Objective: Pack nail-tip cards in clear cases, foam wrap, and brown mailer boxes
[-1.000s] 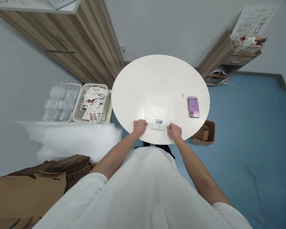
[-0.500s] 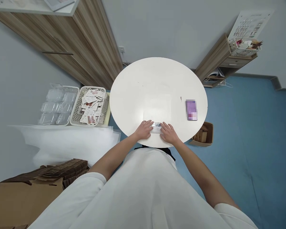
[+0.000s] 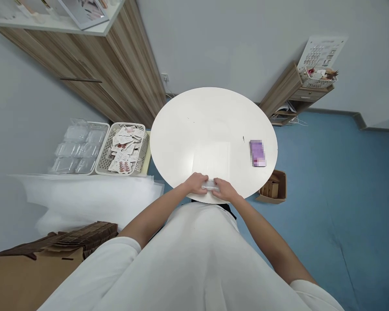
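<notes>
Near the front edge of the white oval table (image 3: 210,116), a small clear plastic box (image 3: 210,185) is held between my two hands. My left hand (image 3: 197,183) is closed on its left end, thumb and fingers pinching it. At the opposite end, my right hand (image 3: 224,190) grips it in the same way. What the box contains, if anything, is too small to make out. A purple-and-pink item (image 3: 257,153), blurred into blocks, lies on the right part of the table.
Left of the table, a white basket (image 3: 99,166) holds many printed cards, beside stacked clear plastic boxes (image 3: 79,147). White sheets (image 3: 94,196) and flattened cardboard (image 3: 35,276) lie nearer me. An open carton (image 3: 282,185) stands on the floor at right; a wooden cabinet (image 3: 84,60) rises behind.
My hands were spread flat over the box on the table; now both have curled around its ends. The box has come slightly toward me, and the camera view has tilted a little.
</notes>
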`<state>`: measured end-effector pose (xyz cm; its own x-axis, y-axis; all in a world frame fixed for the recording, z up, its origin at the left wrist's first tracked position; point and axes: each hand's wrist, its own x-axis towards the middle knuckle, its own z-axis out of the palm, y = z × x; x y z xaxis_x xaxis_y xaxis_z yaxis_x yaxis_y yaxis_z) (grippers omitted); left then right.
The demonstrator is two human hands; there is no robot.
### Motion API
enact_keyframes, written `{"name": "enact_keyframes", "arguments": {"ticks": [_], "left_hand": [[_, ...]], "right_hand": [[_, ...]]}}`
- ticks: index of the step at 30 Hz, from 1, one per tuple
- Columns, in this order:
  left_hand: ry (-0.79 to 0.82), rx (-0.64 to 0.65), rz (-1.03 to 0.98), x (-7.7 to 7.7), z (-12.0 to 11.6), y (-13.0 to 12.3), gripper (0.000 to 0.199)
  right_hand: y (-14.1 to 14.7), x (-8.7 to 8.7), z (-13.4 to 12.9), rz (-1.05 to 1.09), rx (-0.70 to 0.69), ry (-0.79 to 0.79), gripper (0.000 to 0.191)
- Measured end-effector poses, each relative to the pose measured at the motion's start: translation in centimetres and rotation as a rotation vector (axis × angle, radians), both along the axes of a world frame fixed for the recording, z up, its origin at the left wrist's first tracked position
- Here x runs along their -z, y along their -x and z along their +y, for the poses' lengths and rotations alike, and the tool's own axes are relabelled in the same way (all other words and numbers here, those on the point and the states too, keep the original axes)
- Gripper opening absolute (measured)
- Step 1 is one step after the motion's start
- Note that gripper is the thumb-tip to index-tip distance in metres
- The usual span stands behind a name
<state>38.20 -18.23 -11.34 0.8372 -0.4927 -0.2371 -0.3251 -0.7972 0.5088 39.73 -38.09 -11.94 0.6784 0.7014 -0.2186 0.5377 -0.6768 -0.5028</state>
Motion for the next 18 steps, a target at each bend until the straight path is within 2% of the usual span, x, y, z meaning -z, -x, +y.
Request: {"name": "enact_keyframes", "arguments": {"ticks": [5,9,12,15,18], "left_hand": [[0.070,0.006,-0.005,-0.5,0.7,1.2,0.026],[0.078,-0.027,-0.074,-0.9,0.9,0.4,0.023],[0.084,-0.044,-0.079,-0.9,1.2,-0.4,0.030],[0.144,-0.097,-0.037,-0.5,1.5,-1.0,0.044],[0.194,-0.177,0.057,0.1,1.8,-1.4,0.038]], "right_hand": [[1.4,-0.9,0.0,-0.044,0.005,-0.033,0.018],[0.2,-1.6,0.0,-0.063,0.047,-0.058,0.019],[-1.1,-1.9,0.2,-0.047,0.085,-0.073,0.021],[-2.0,-1.7,0.4,-0.038,0.107,-0.065,0.025],[-2.5,-1.3,0.6,-0.023,0.160,-0.046,0.026]]}}
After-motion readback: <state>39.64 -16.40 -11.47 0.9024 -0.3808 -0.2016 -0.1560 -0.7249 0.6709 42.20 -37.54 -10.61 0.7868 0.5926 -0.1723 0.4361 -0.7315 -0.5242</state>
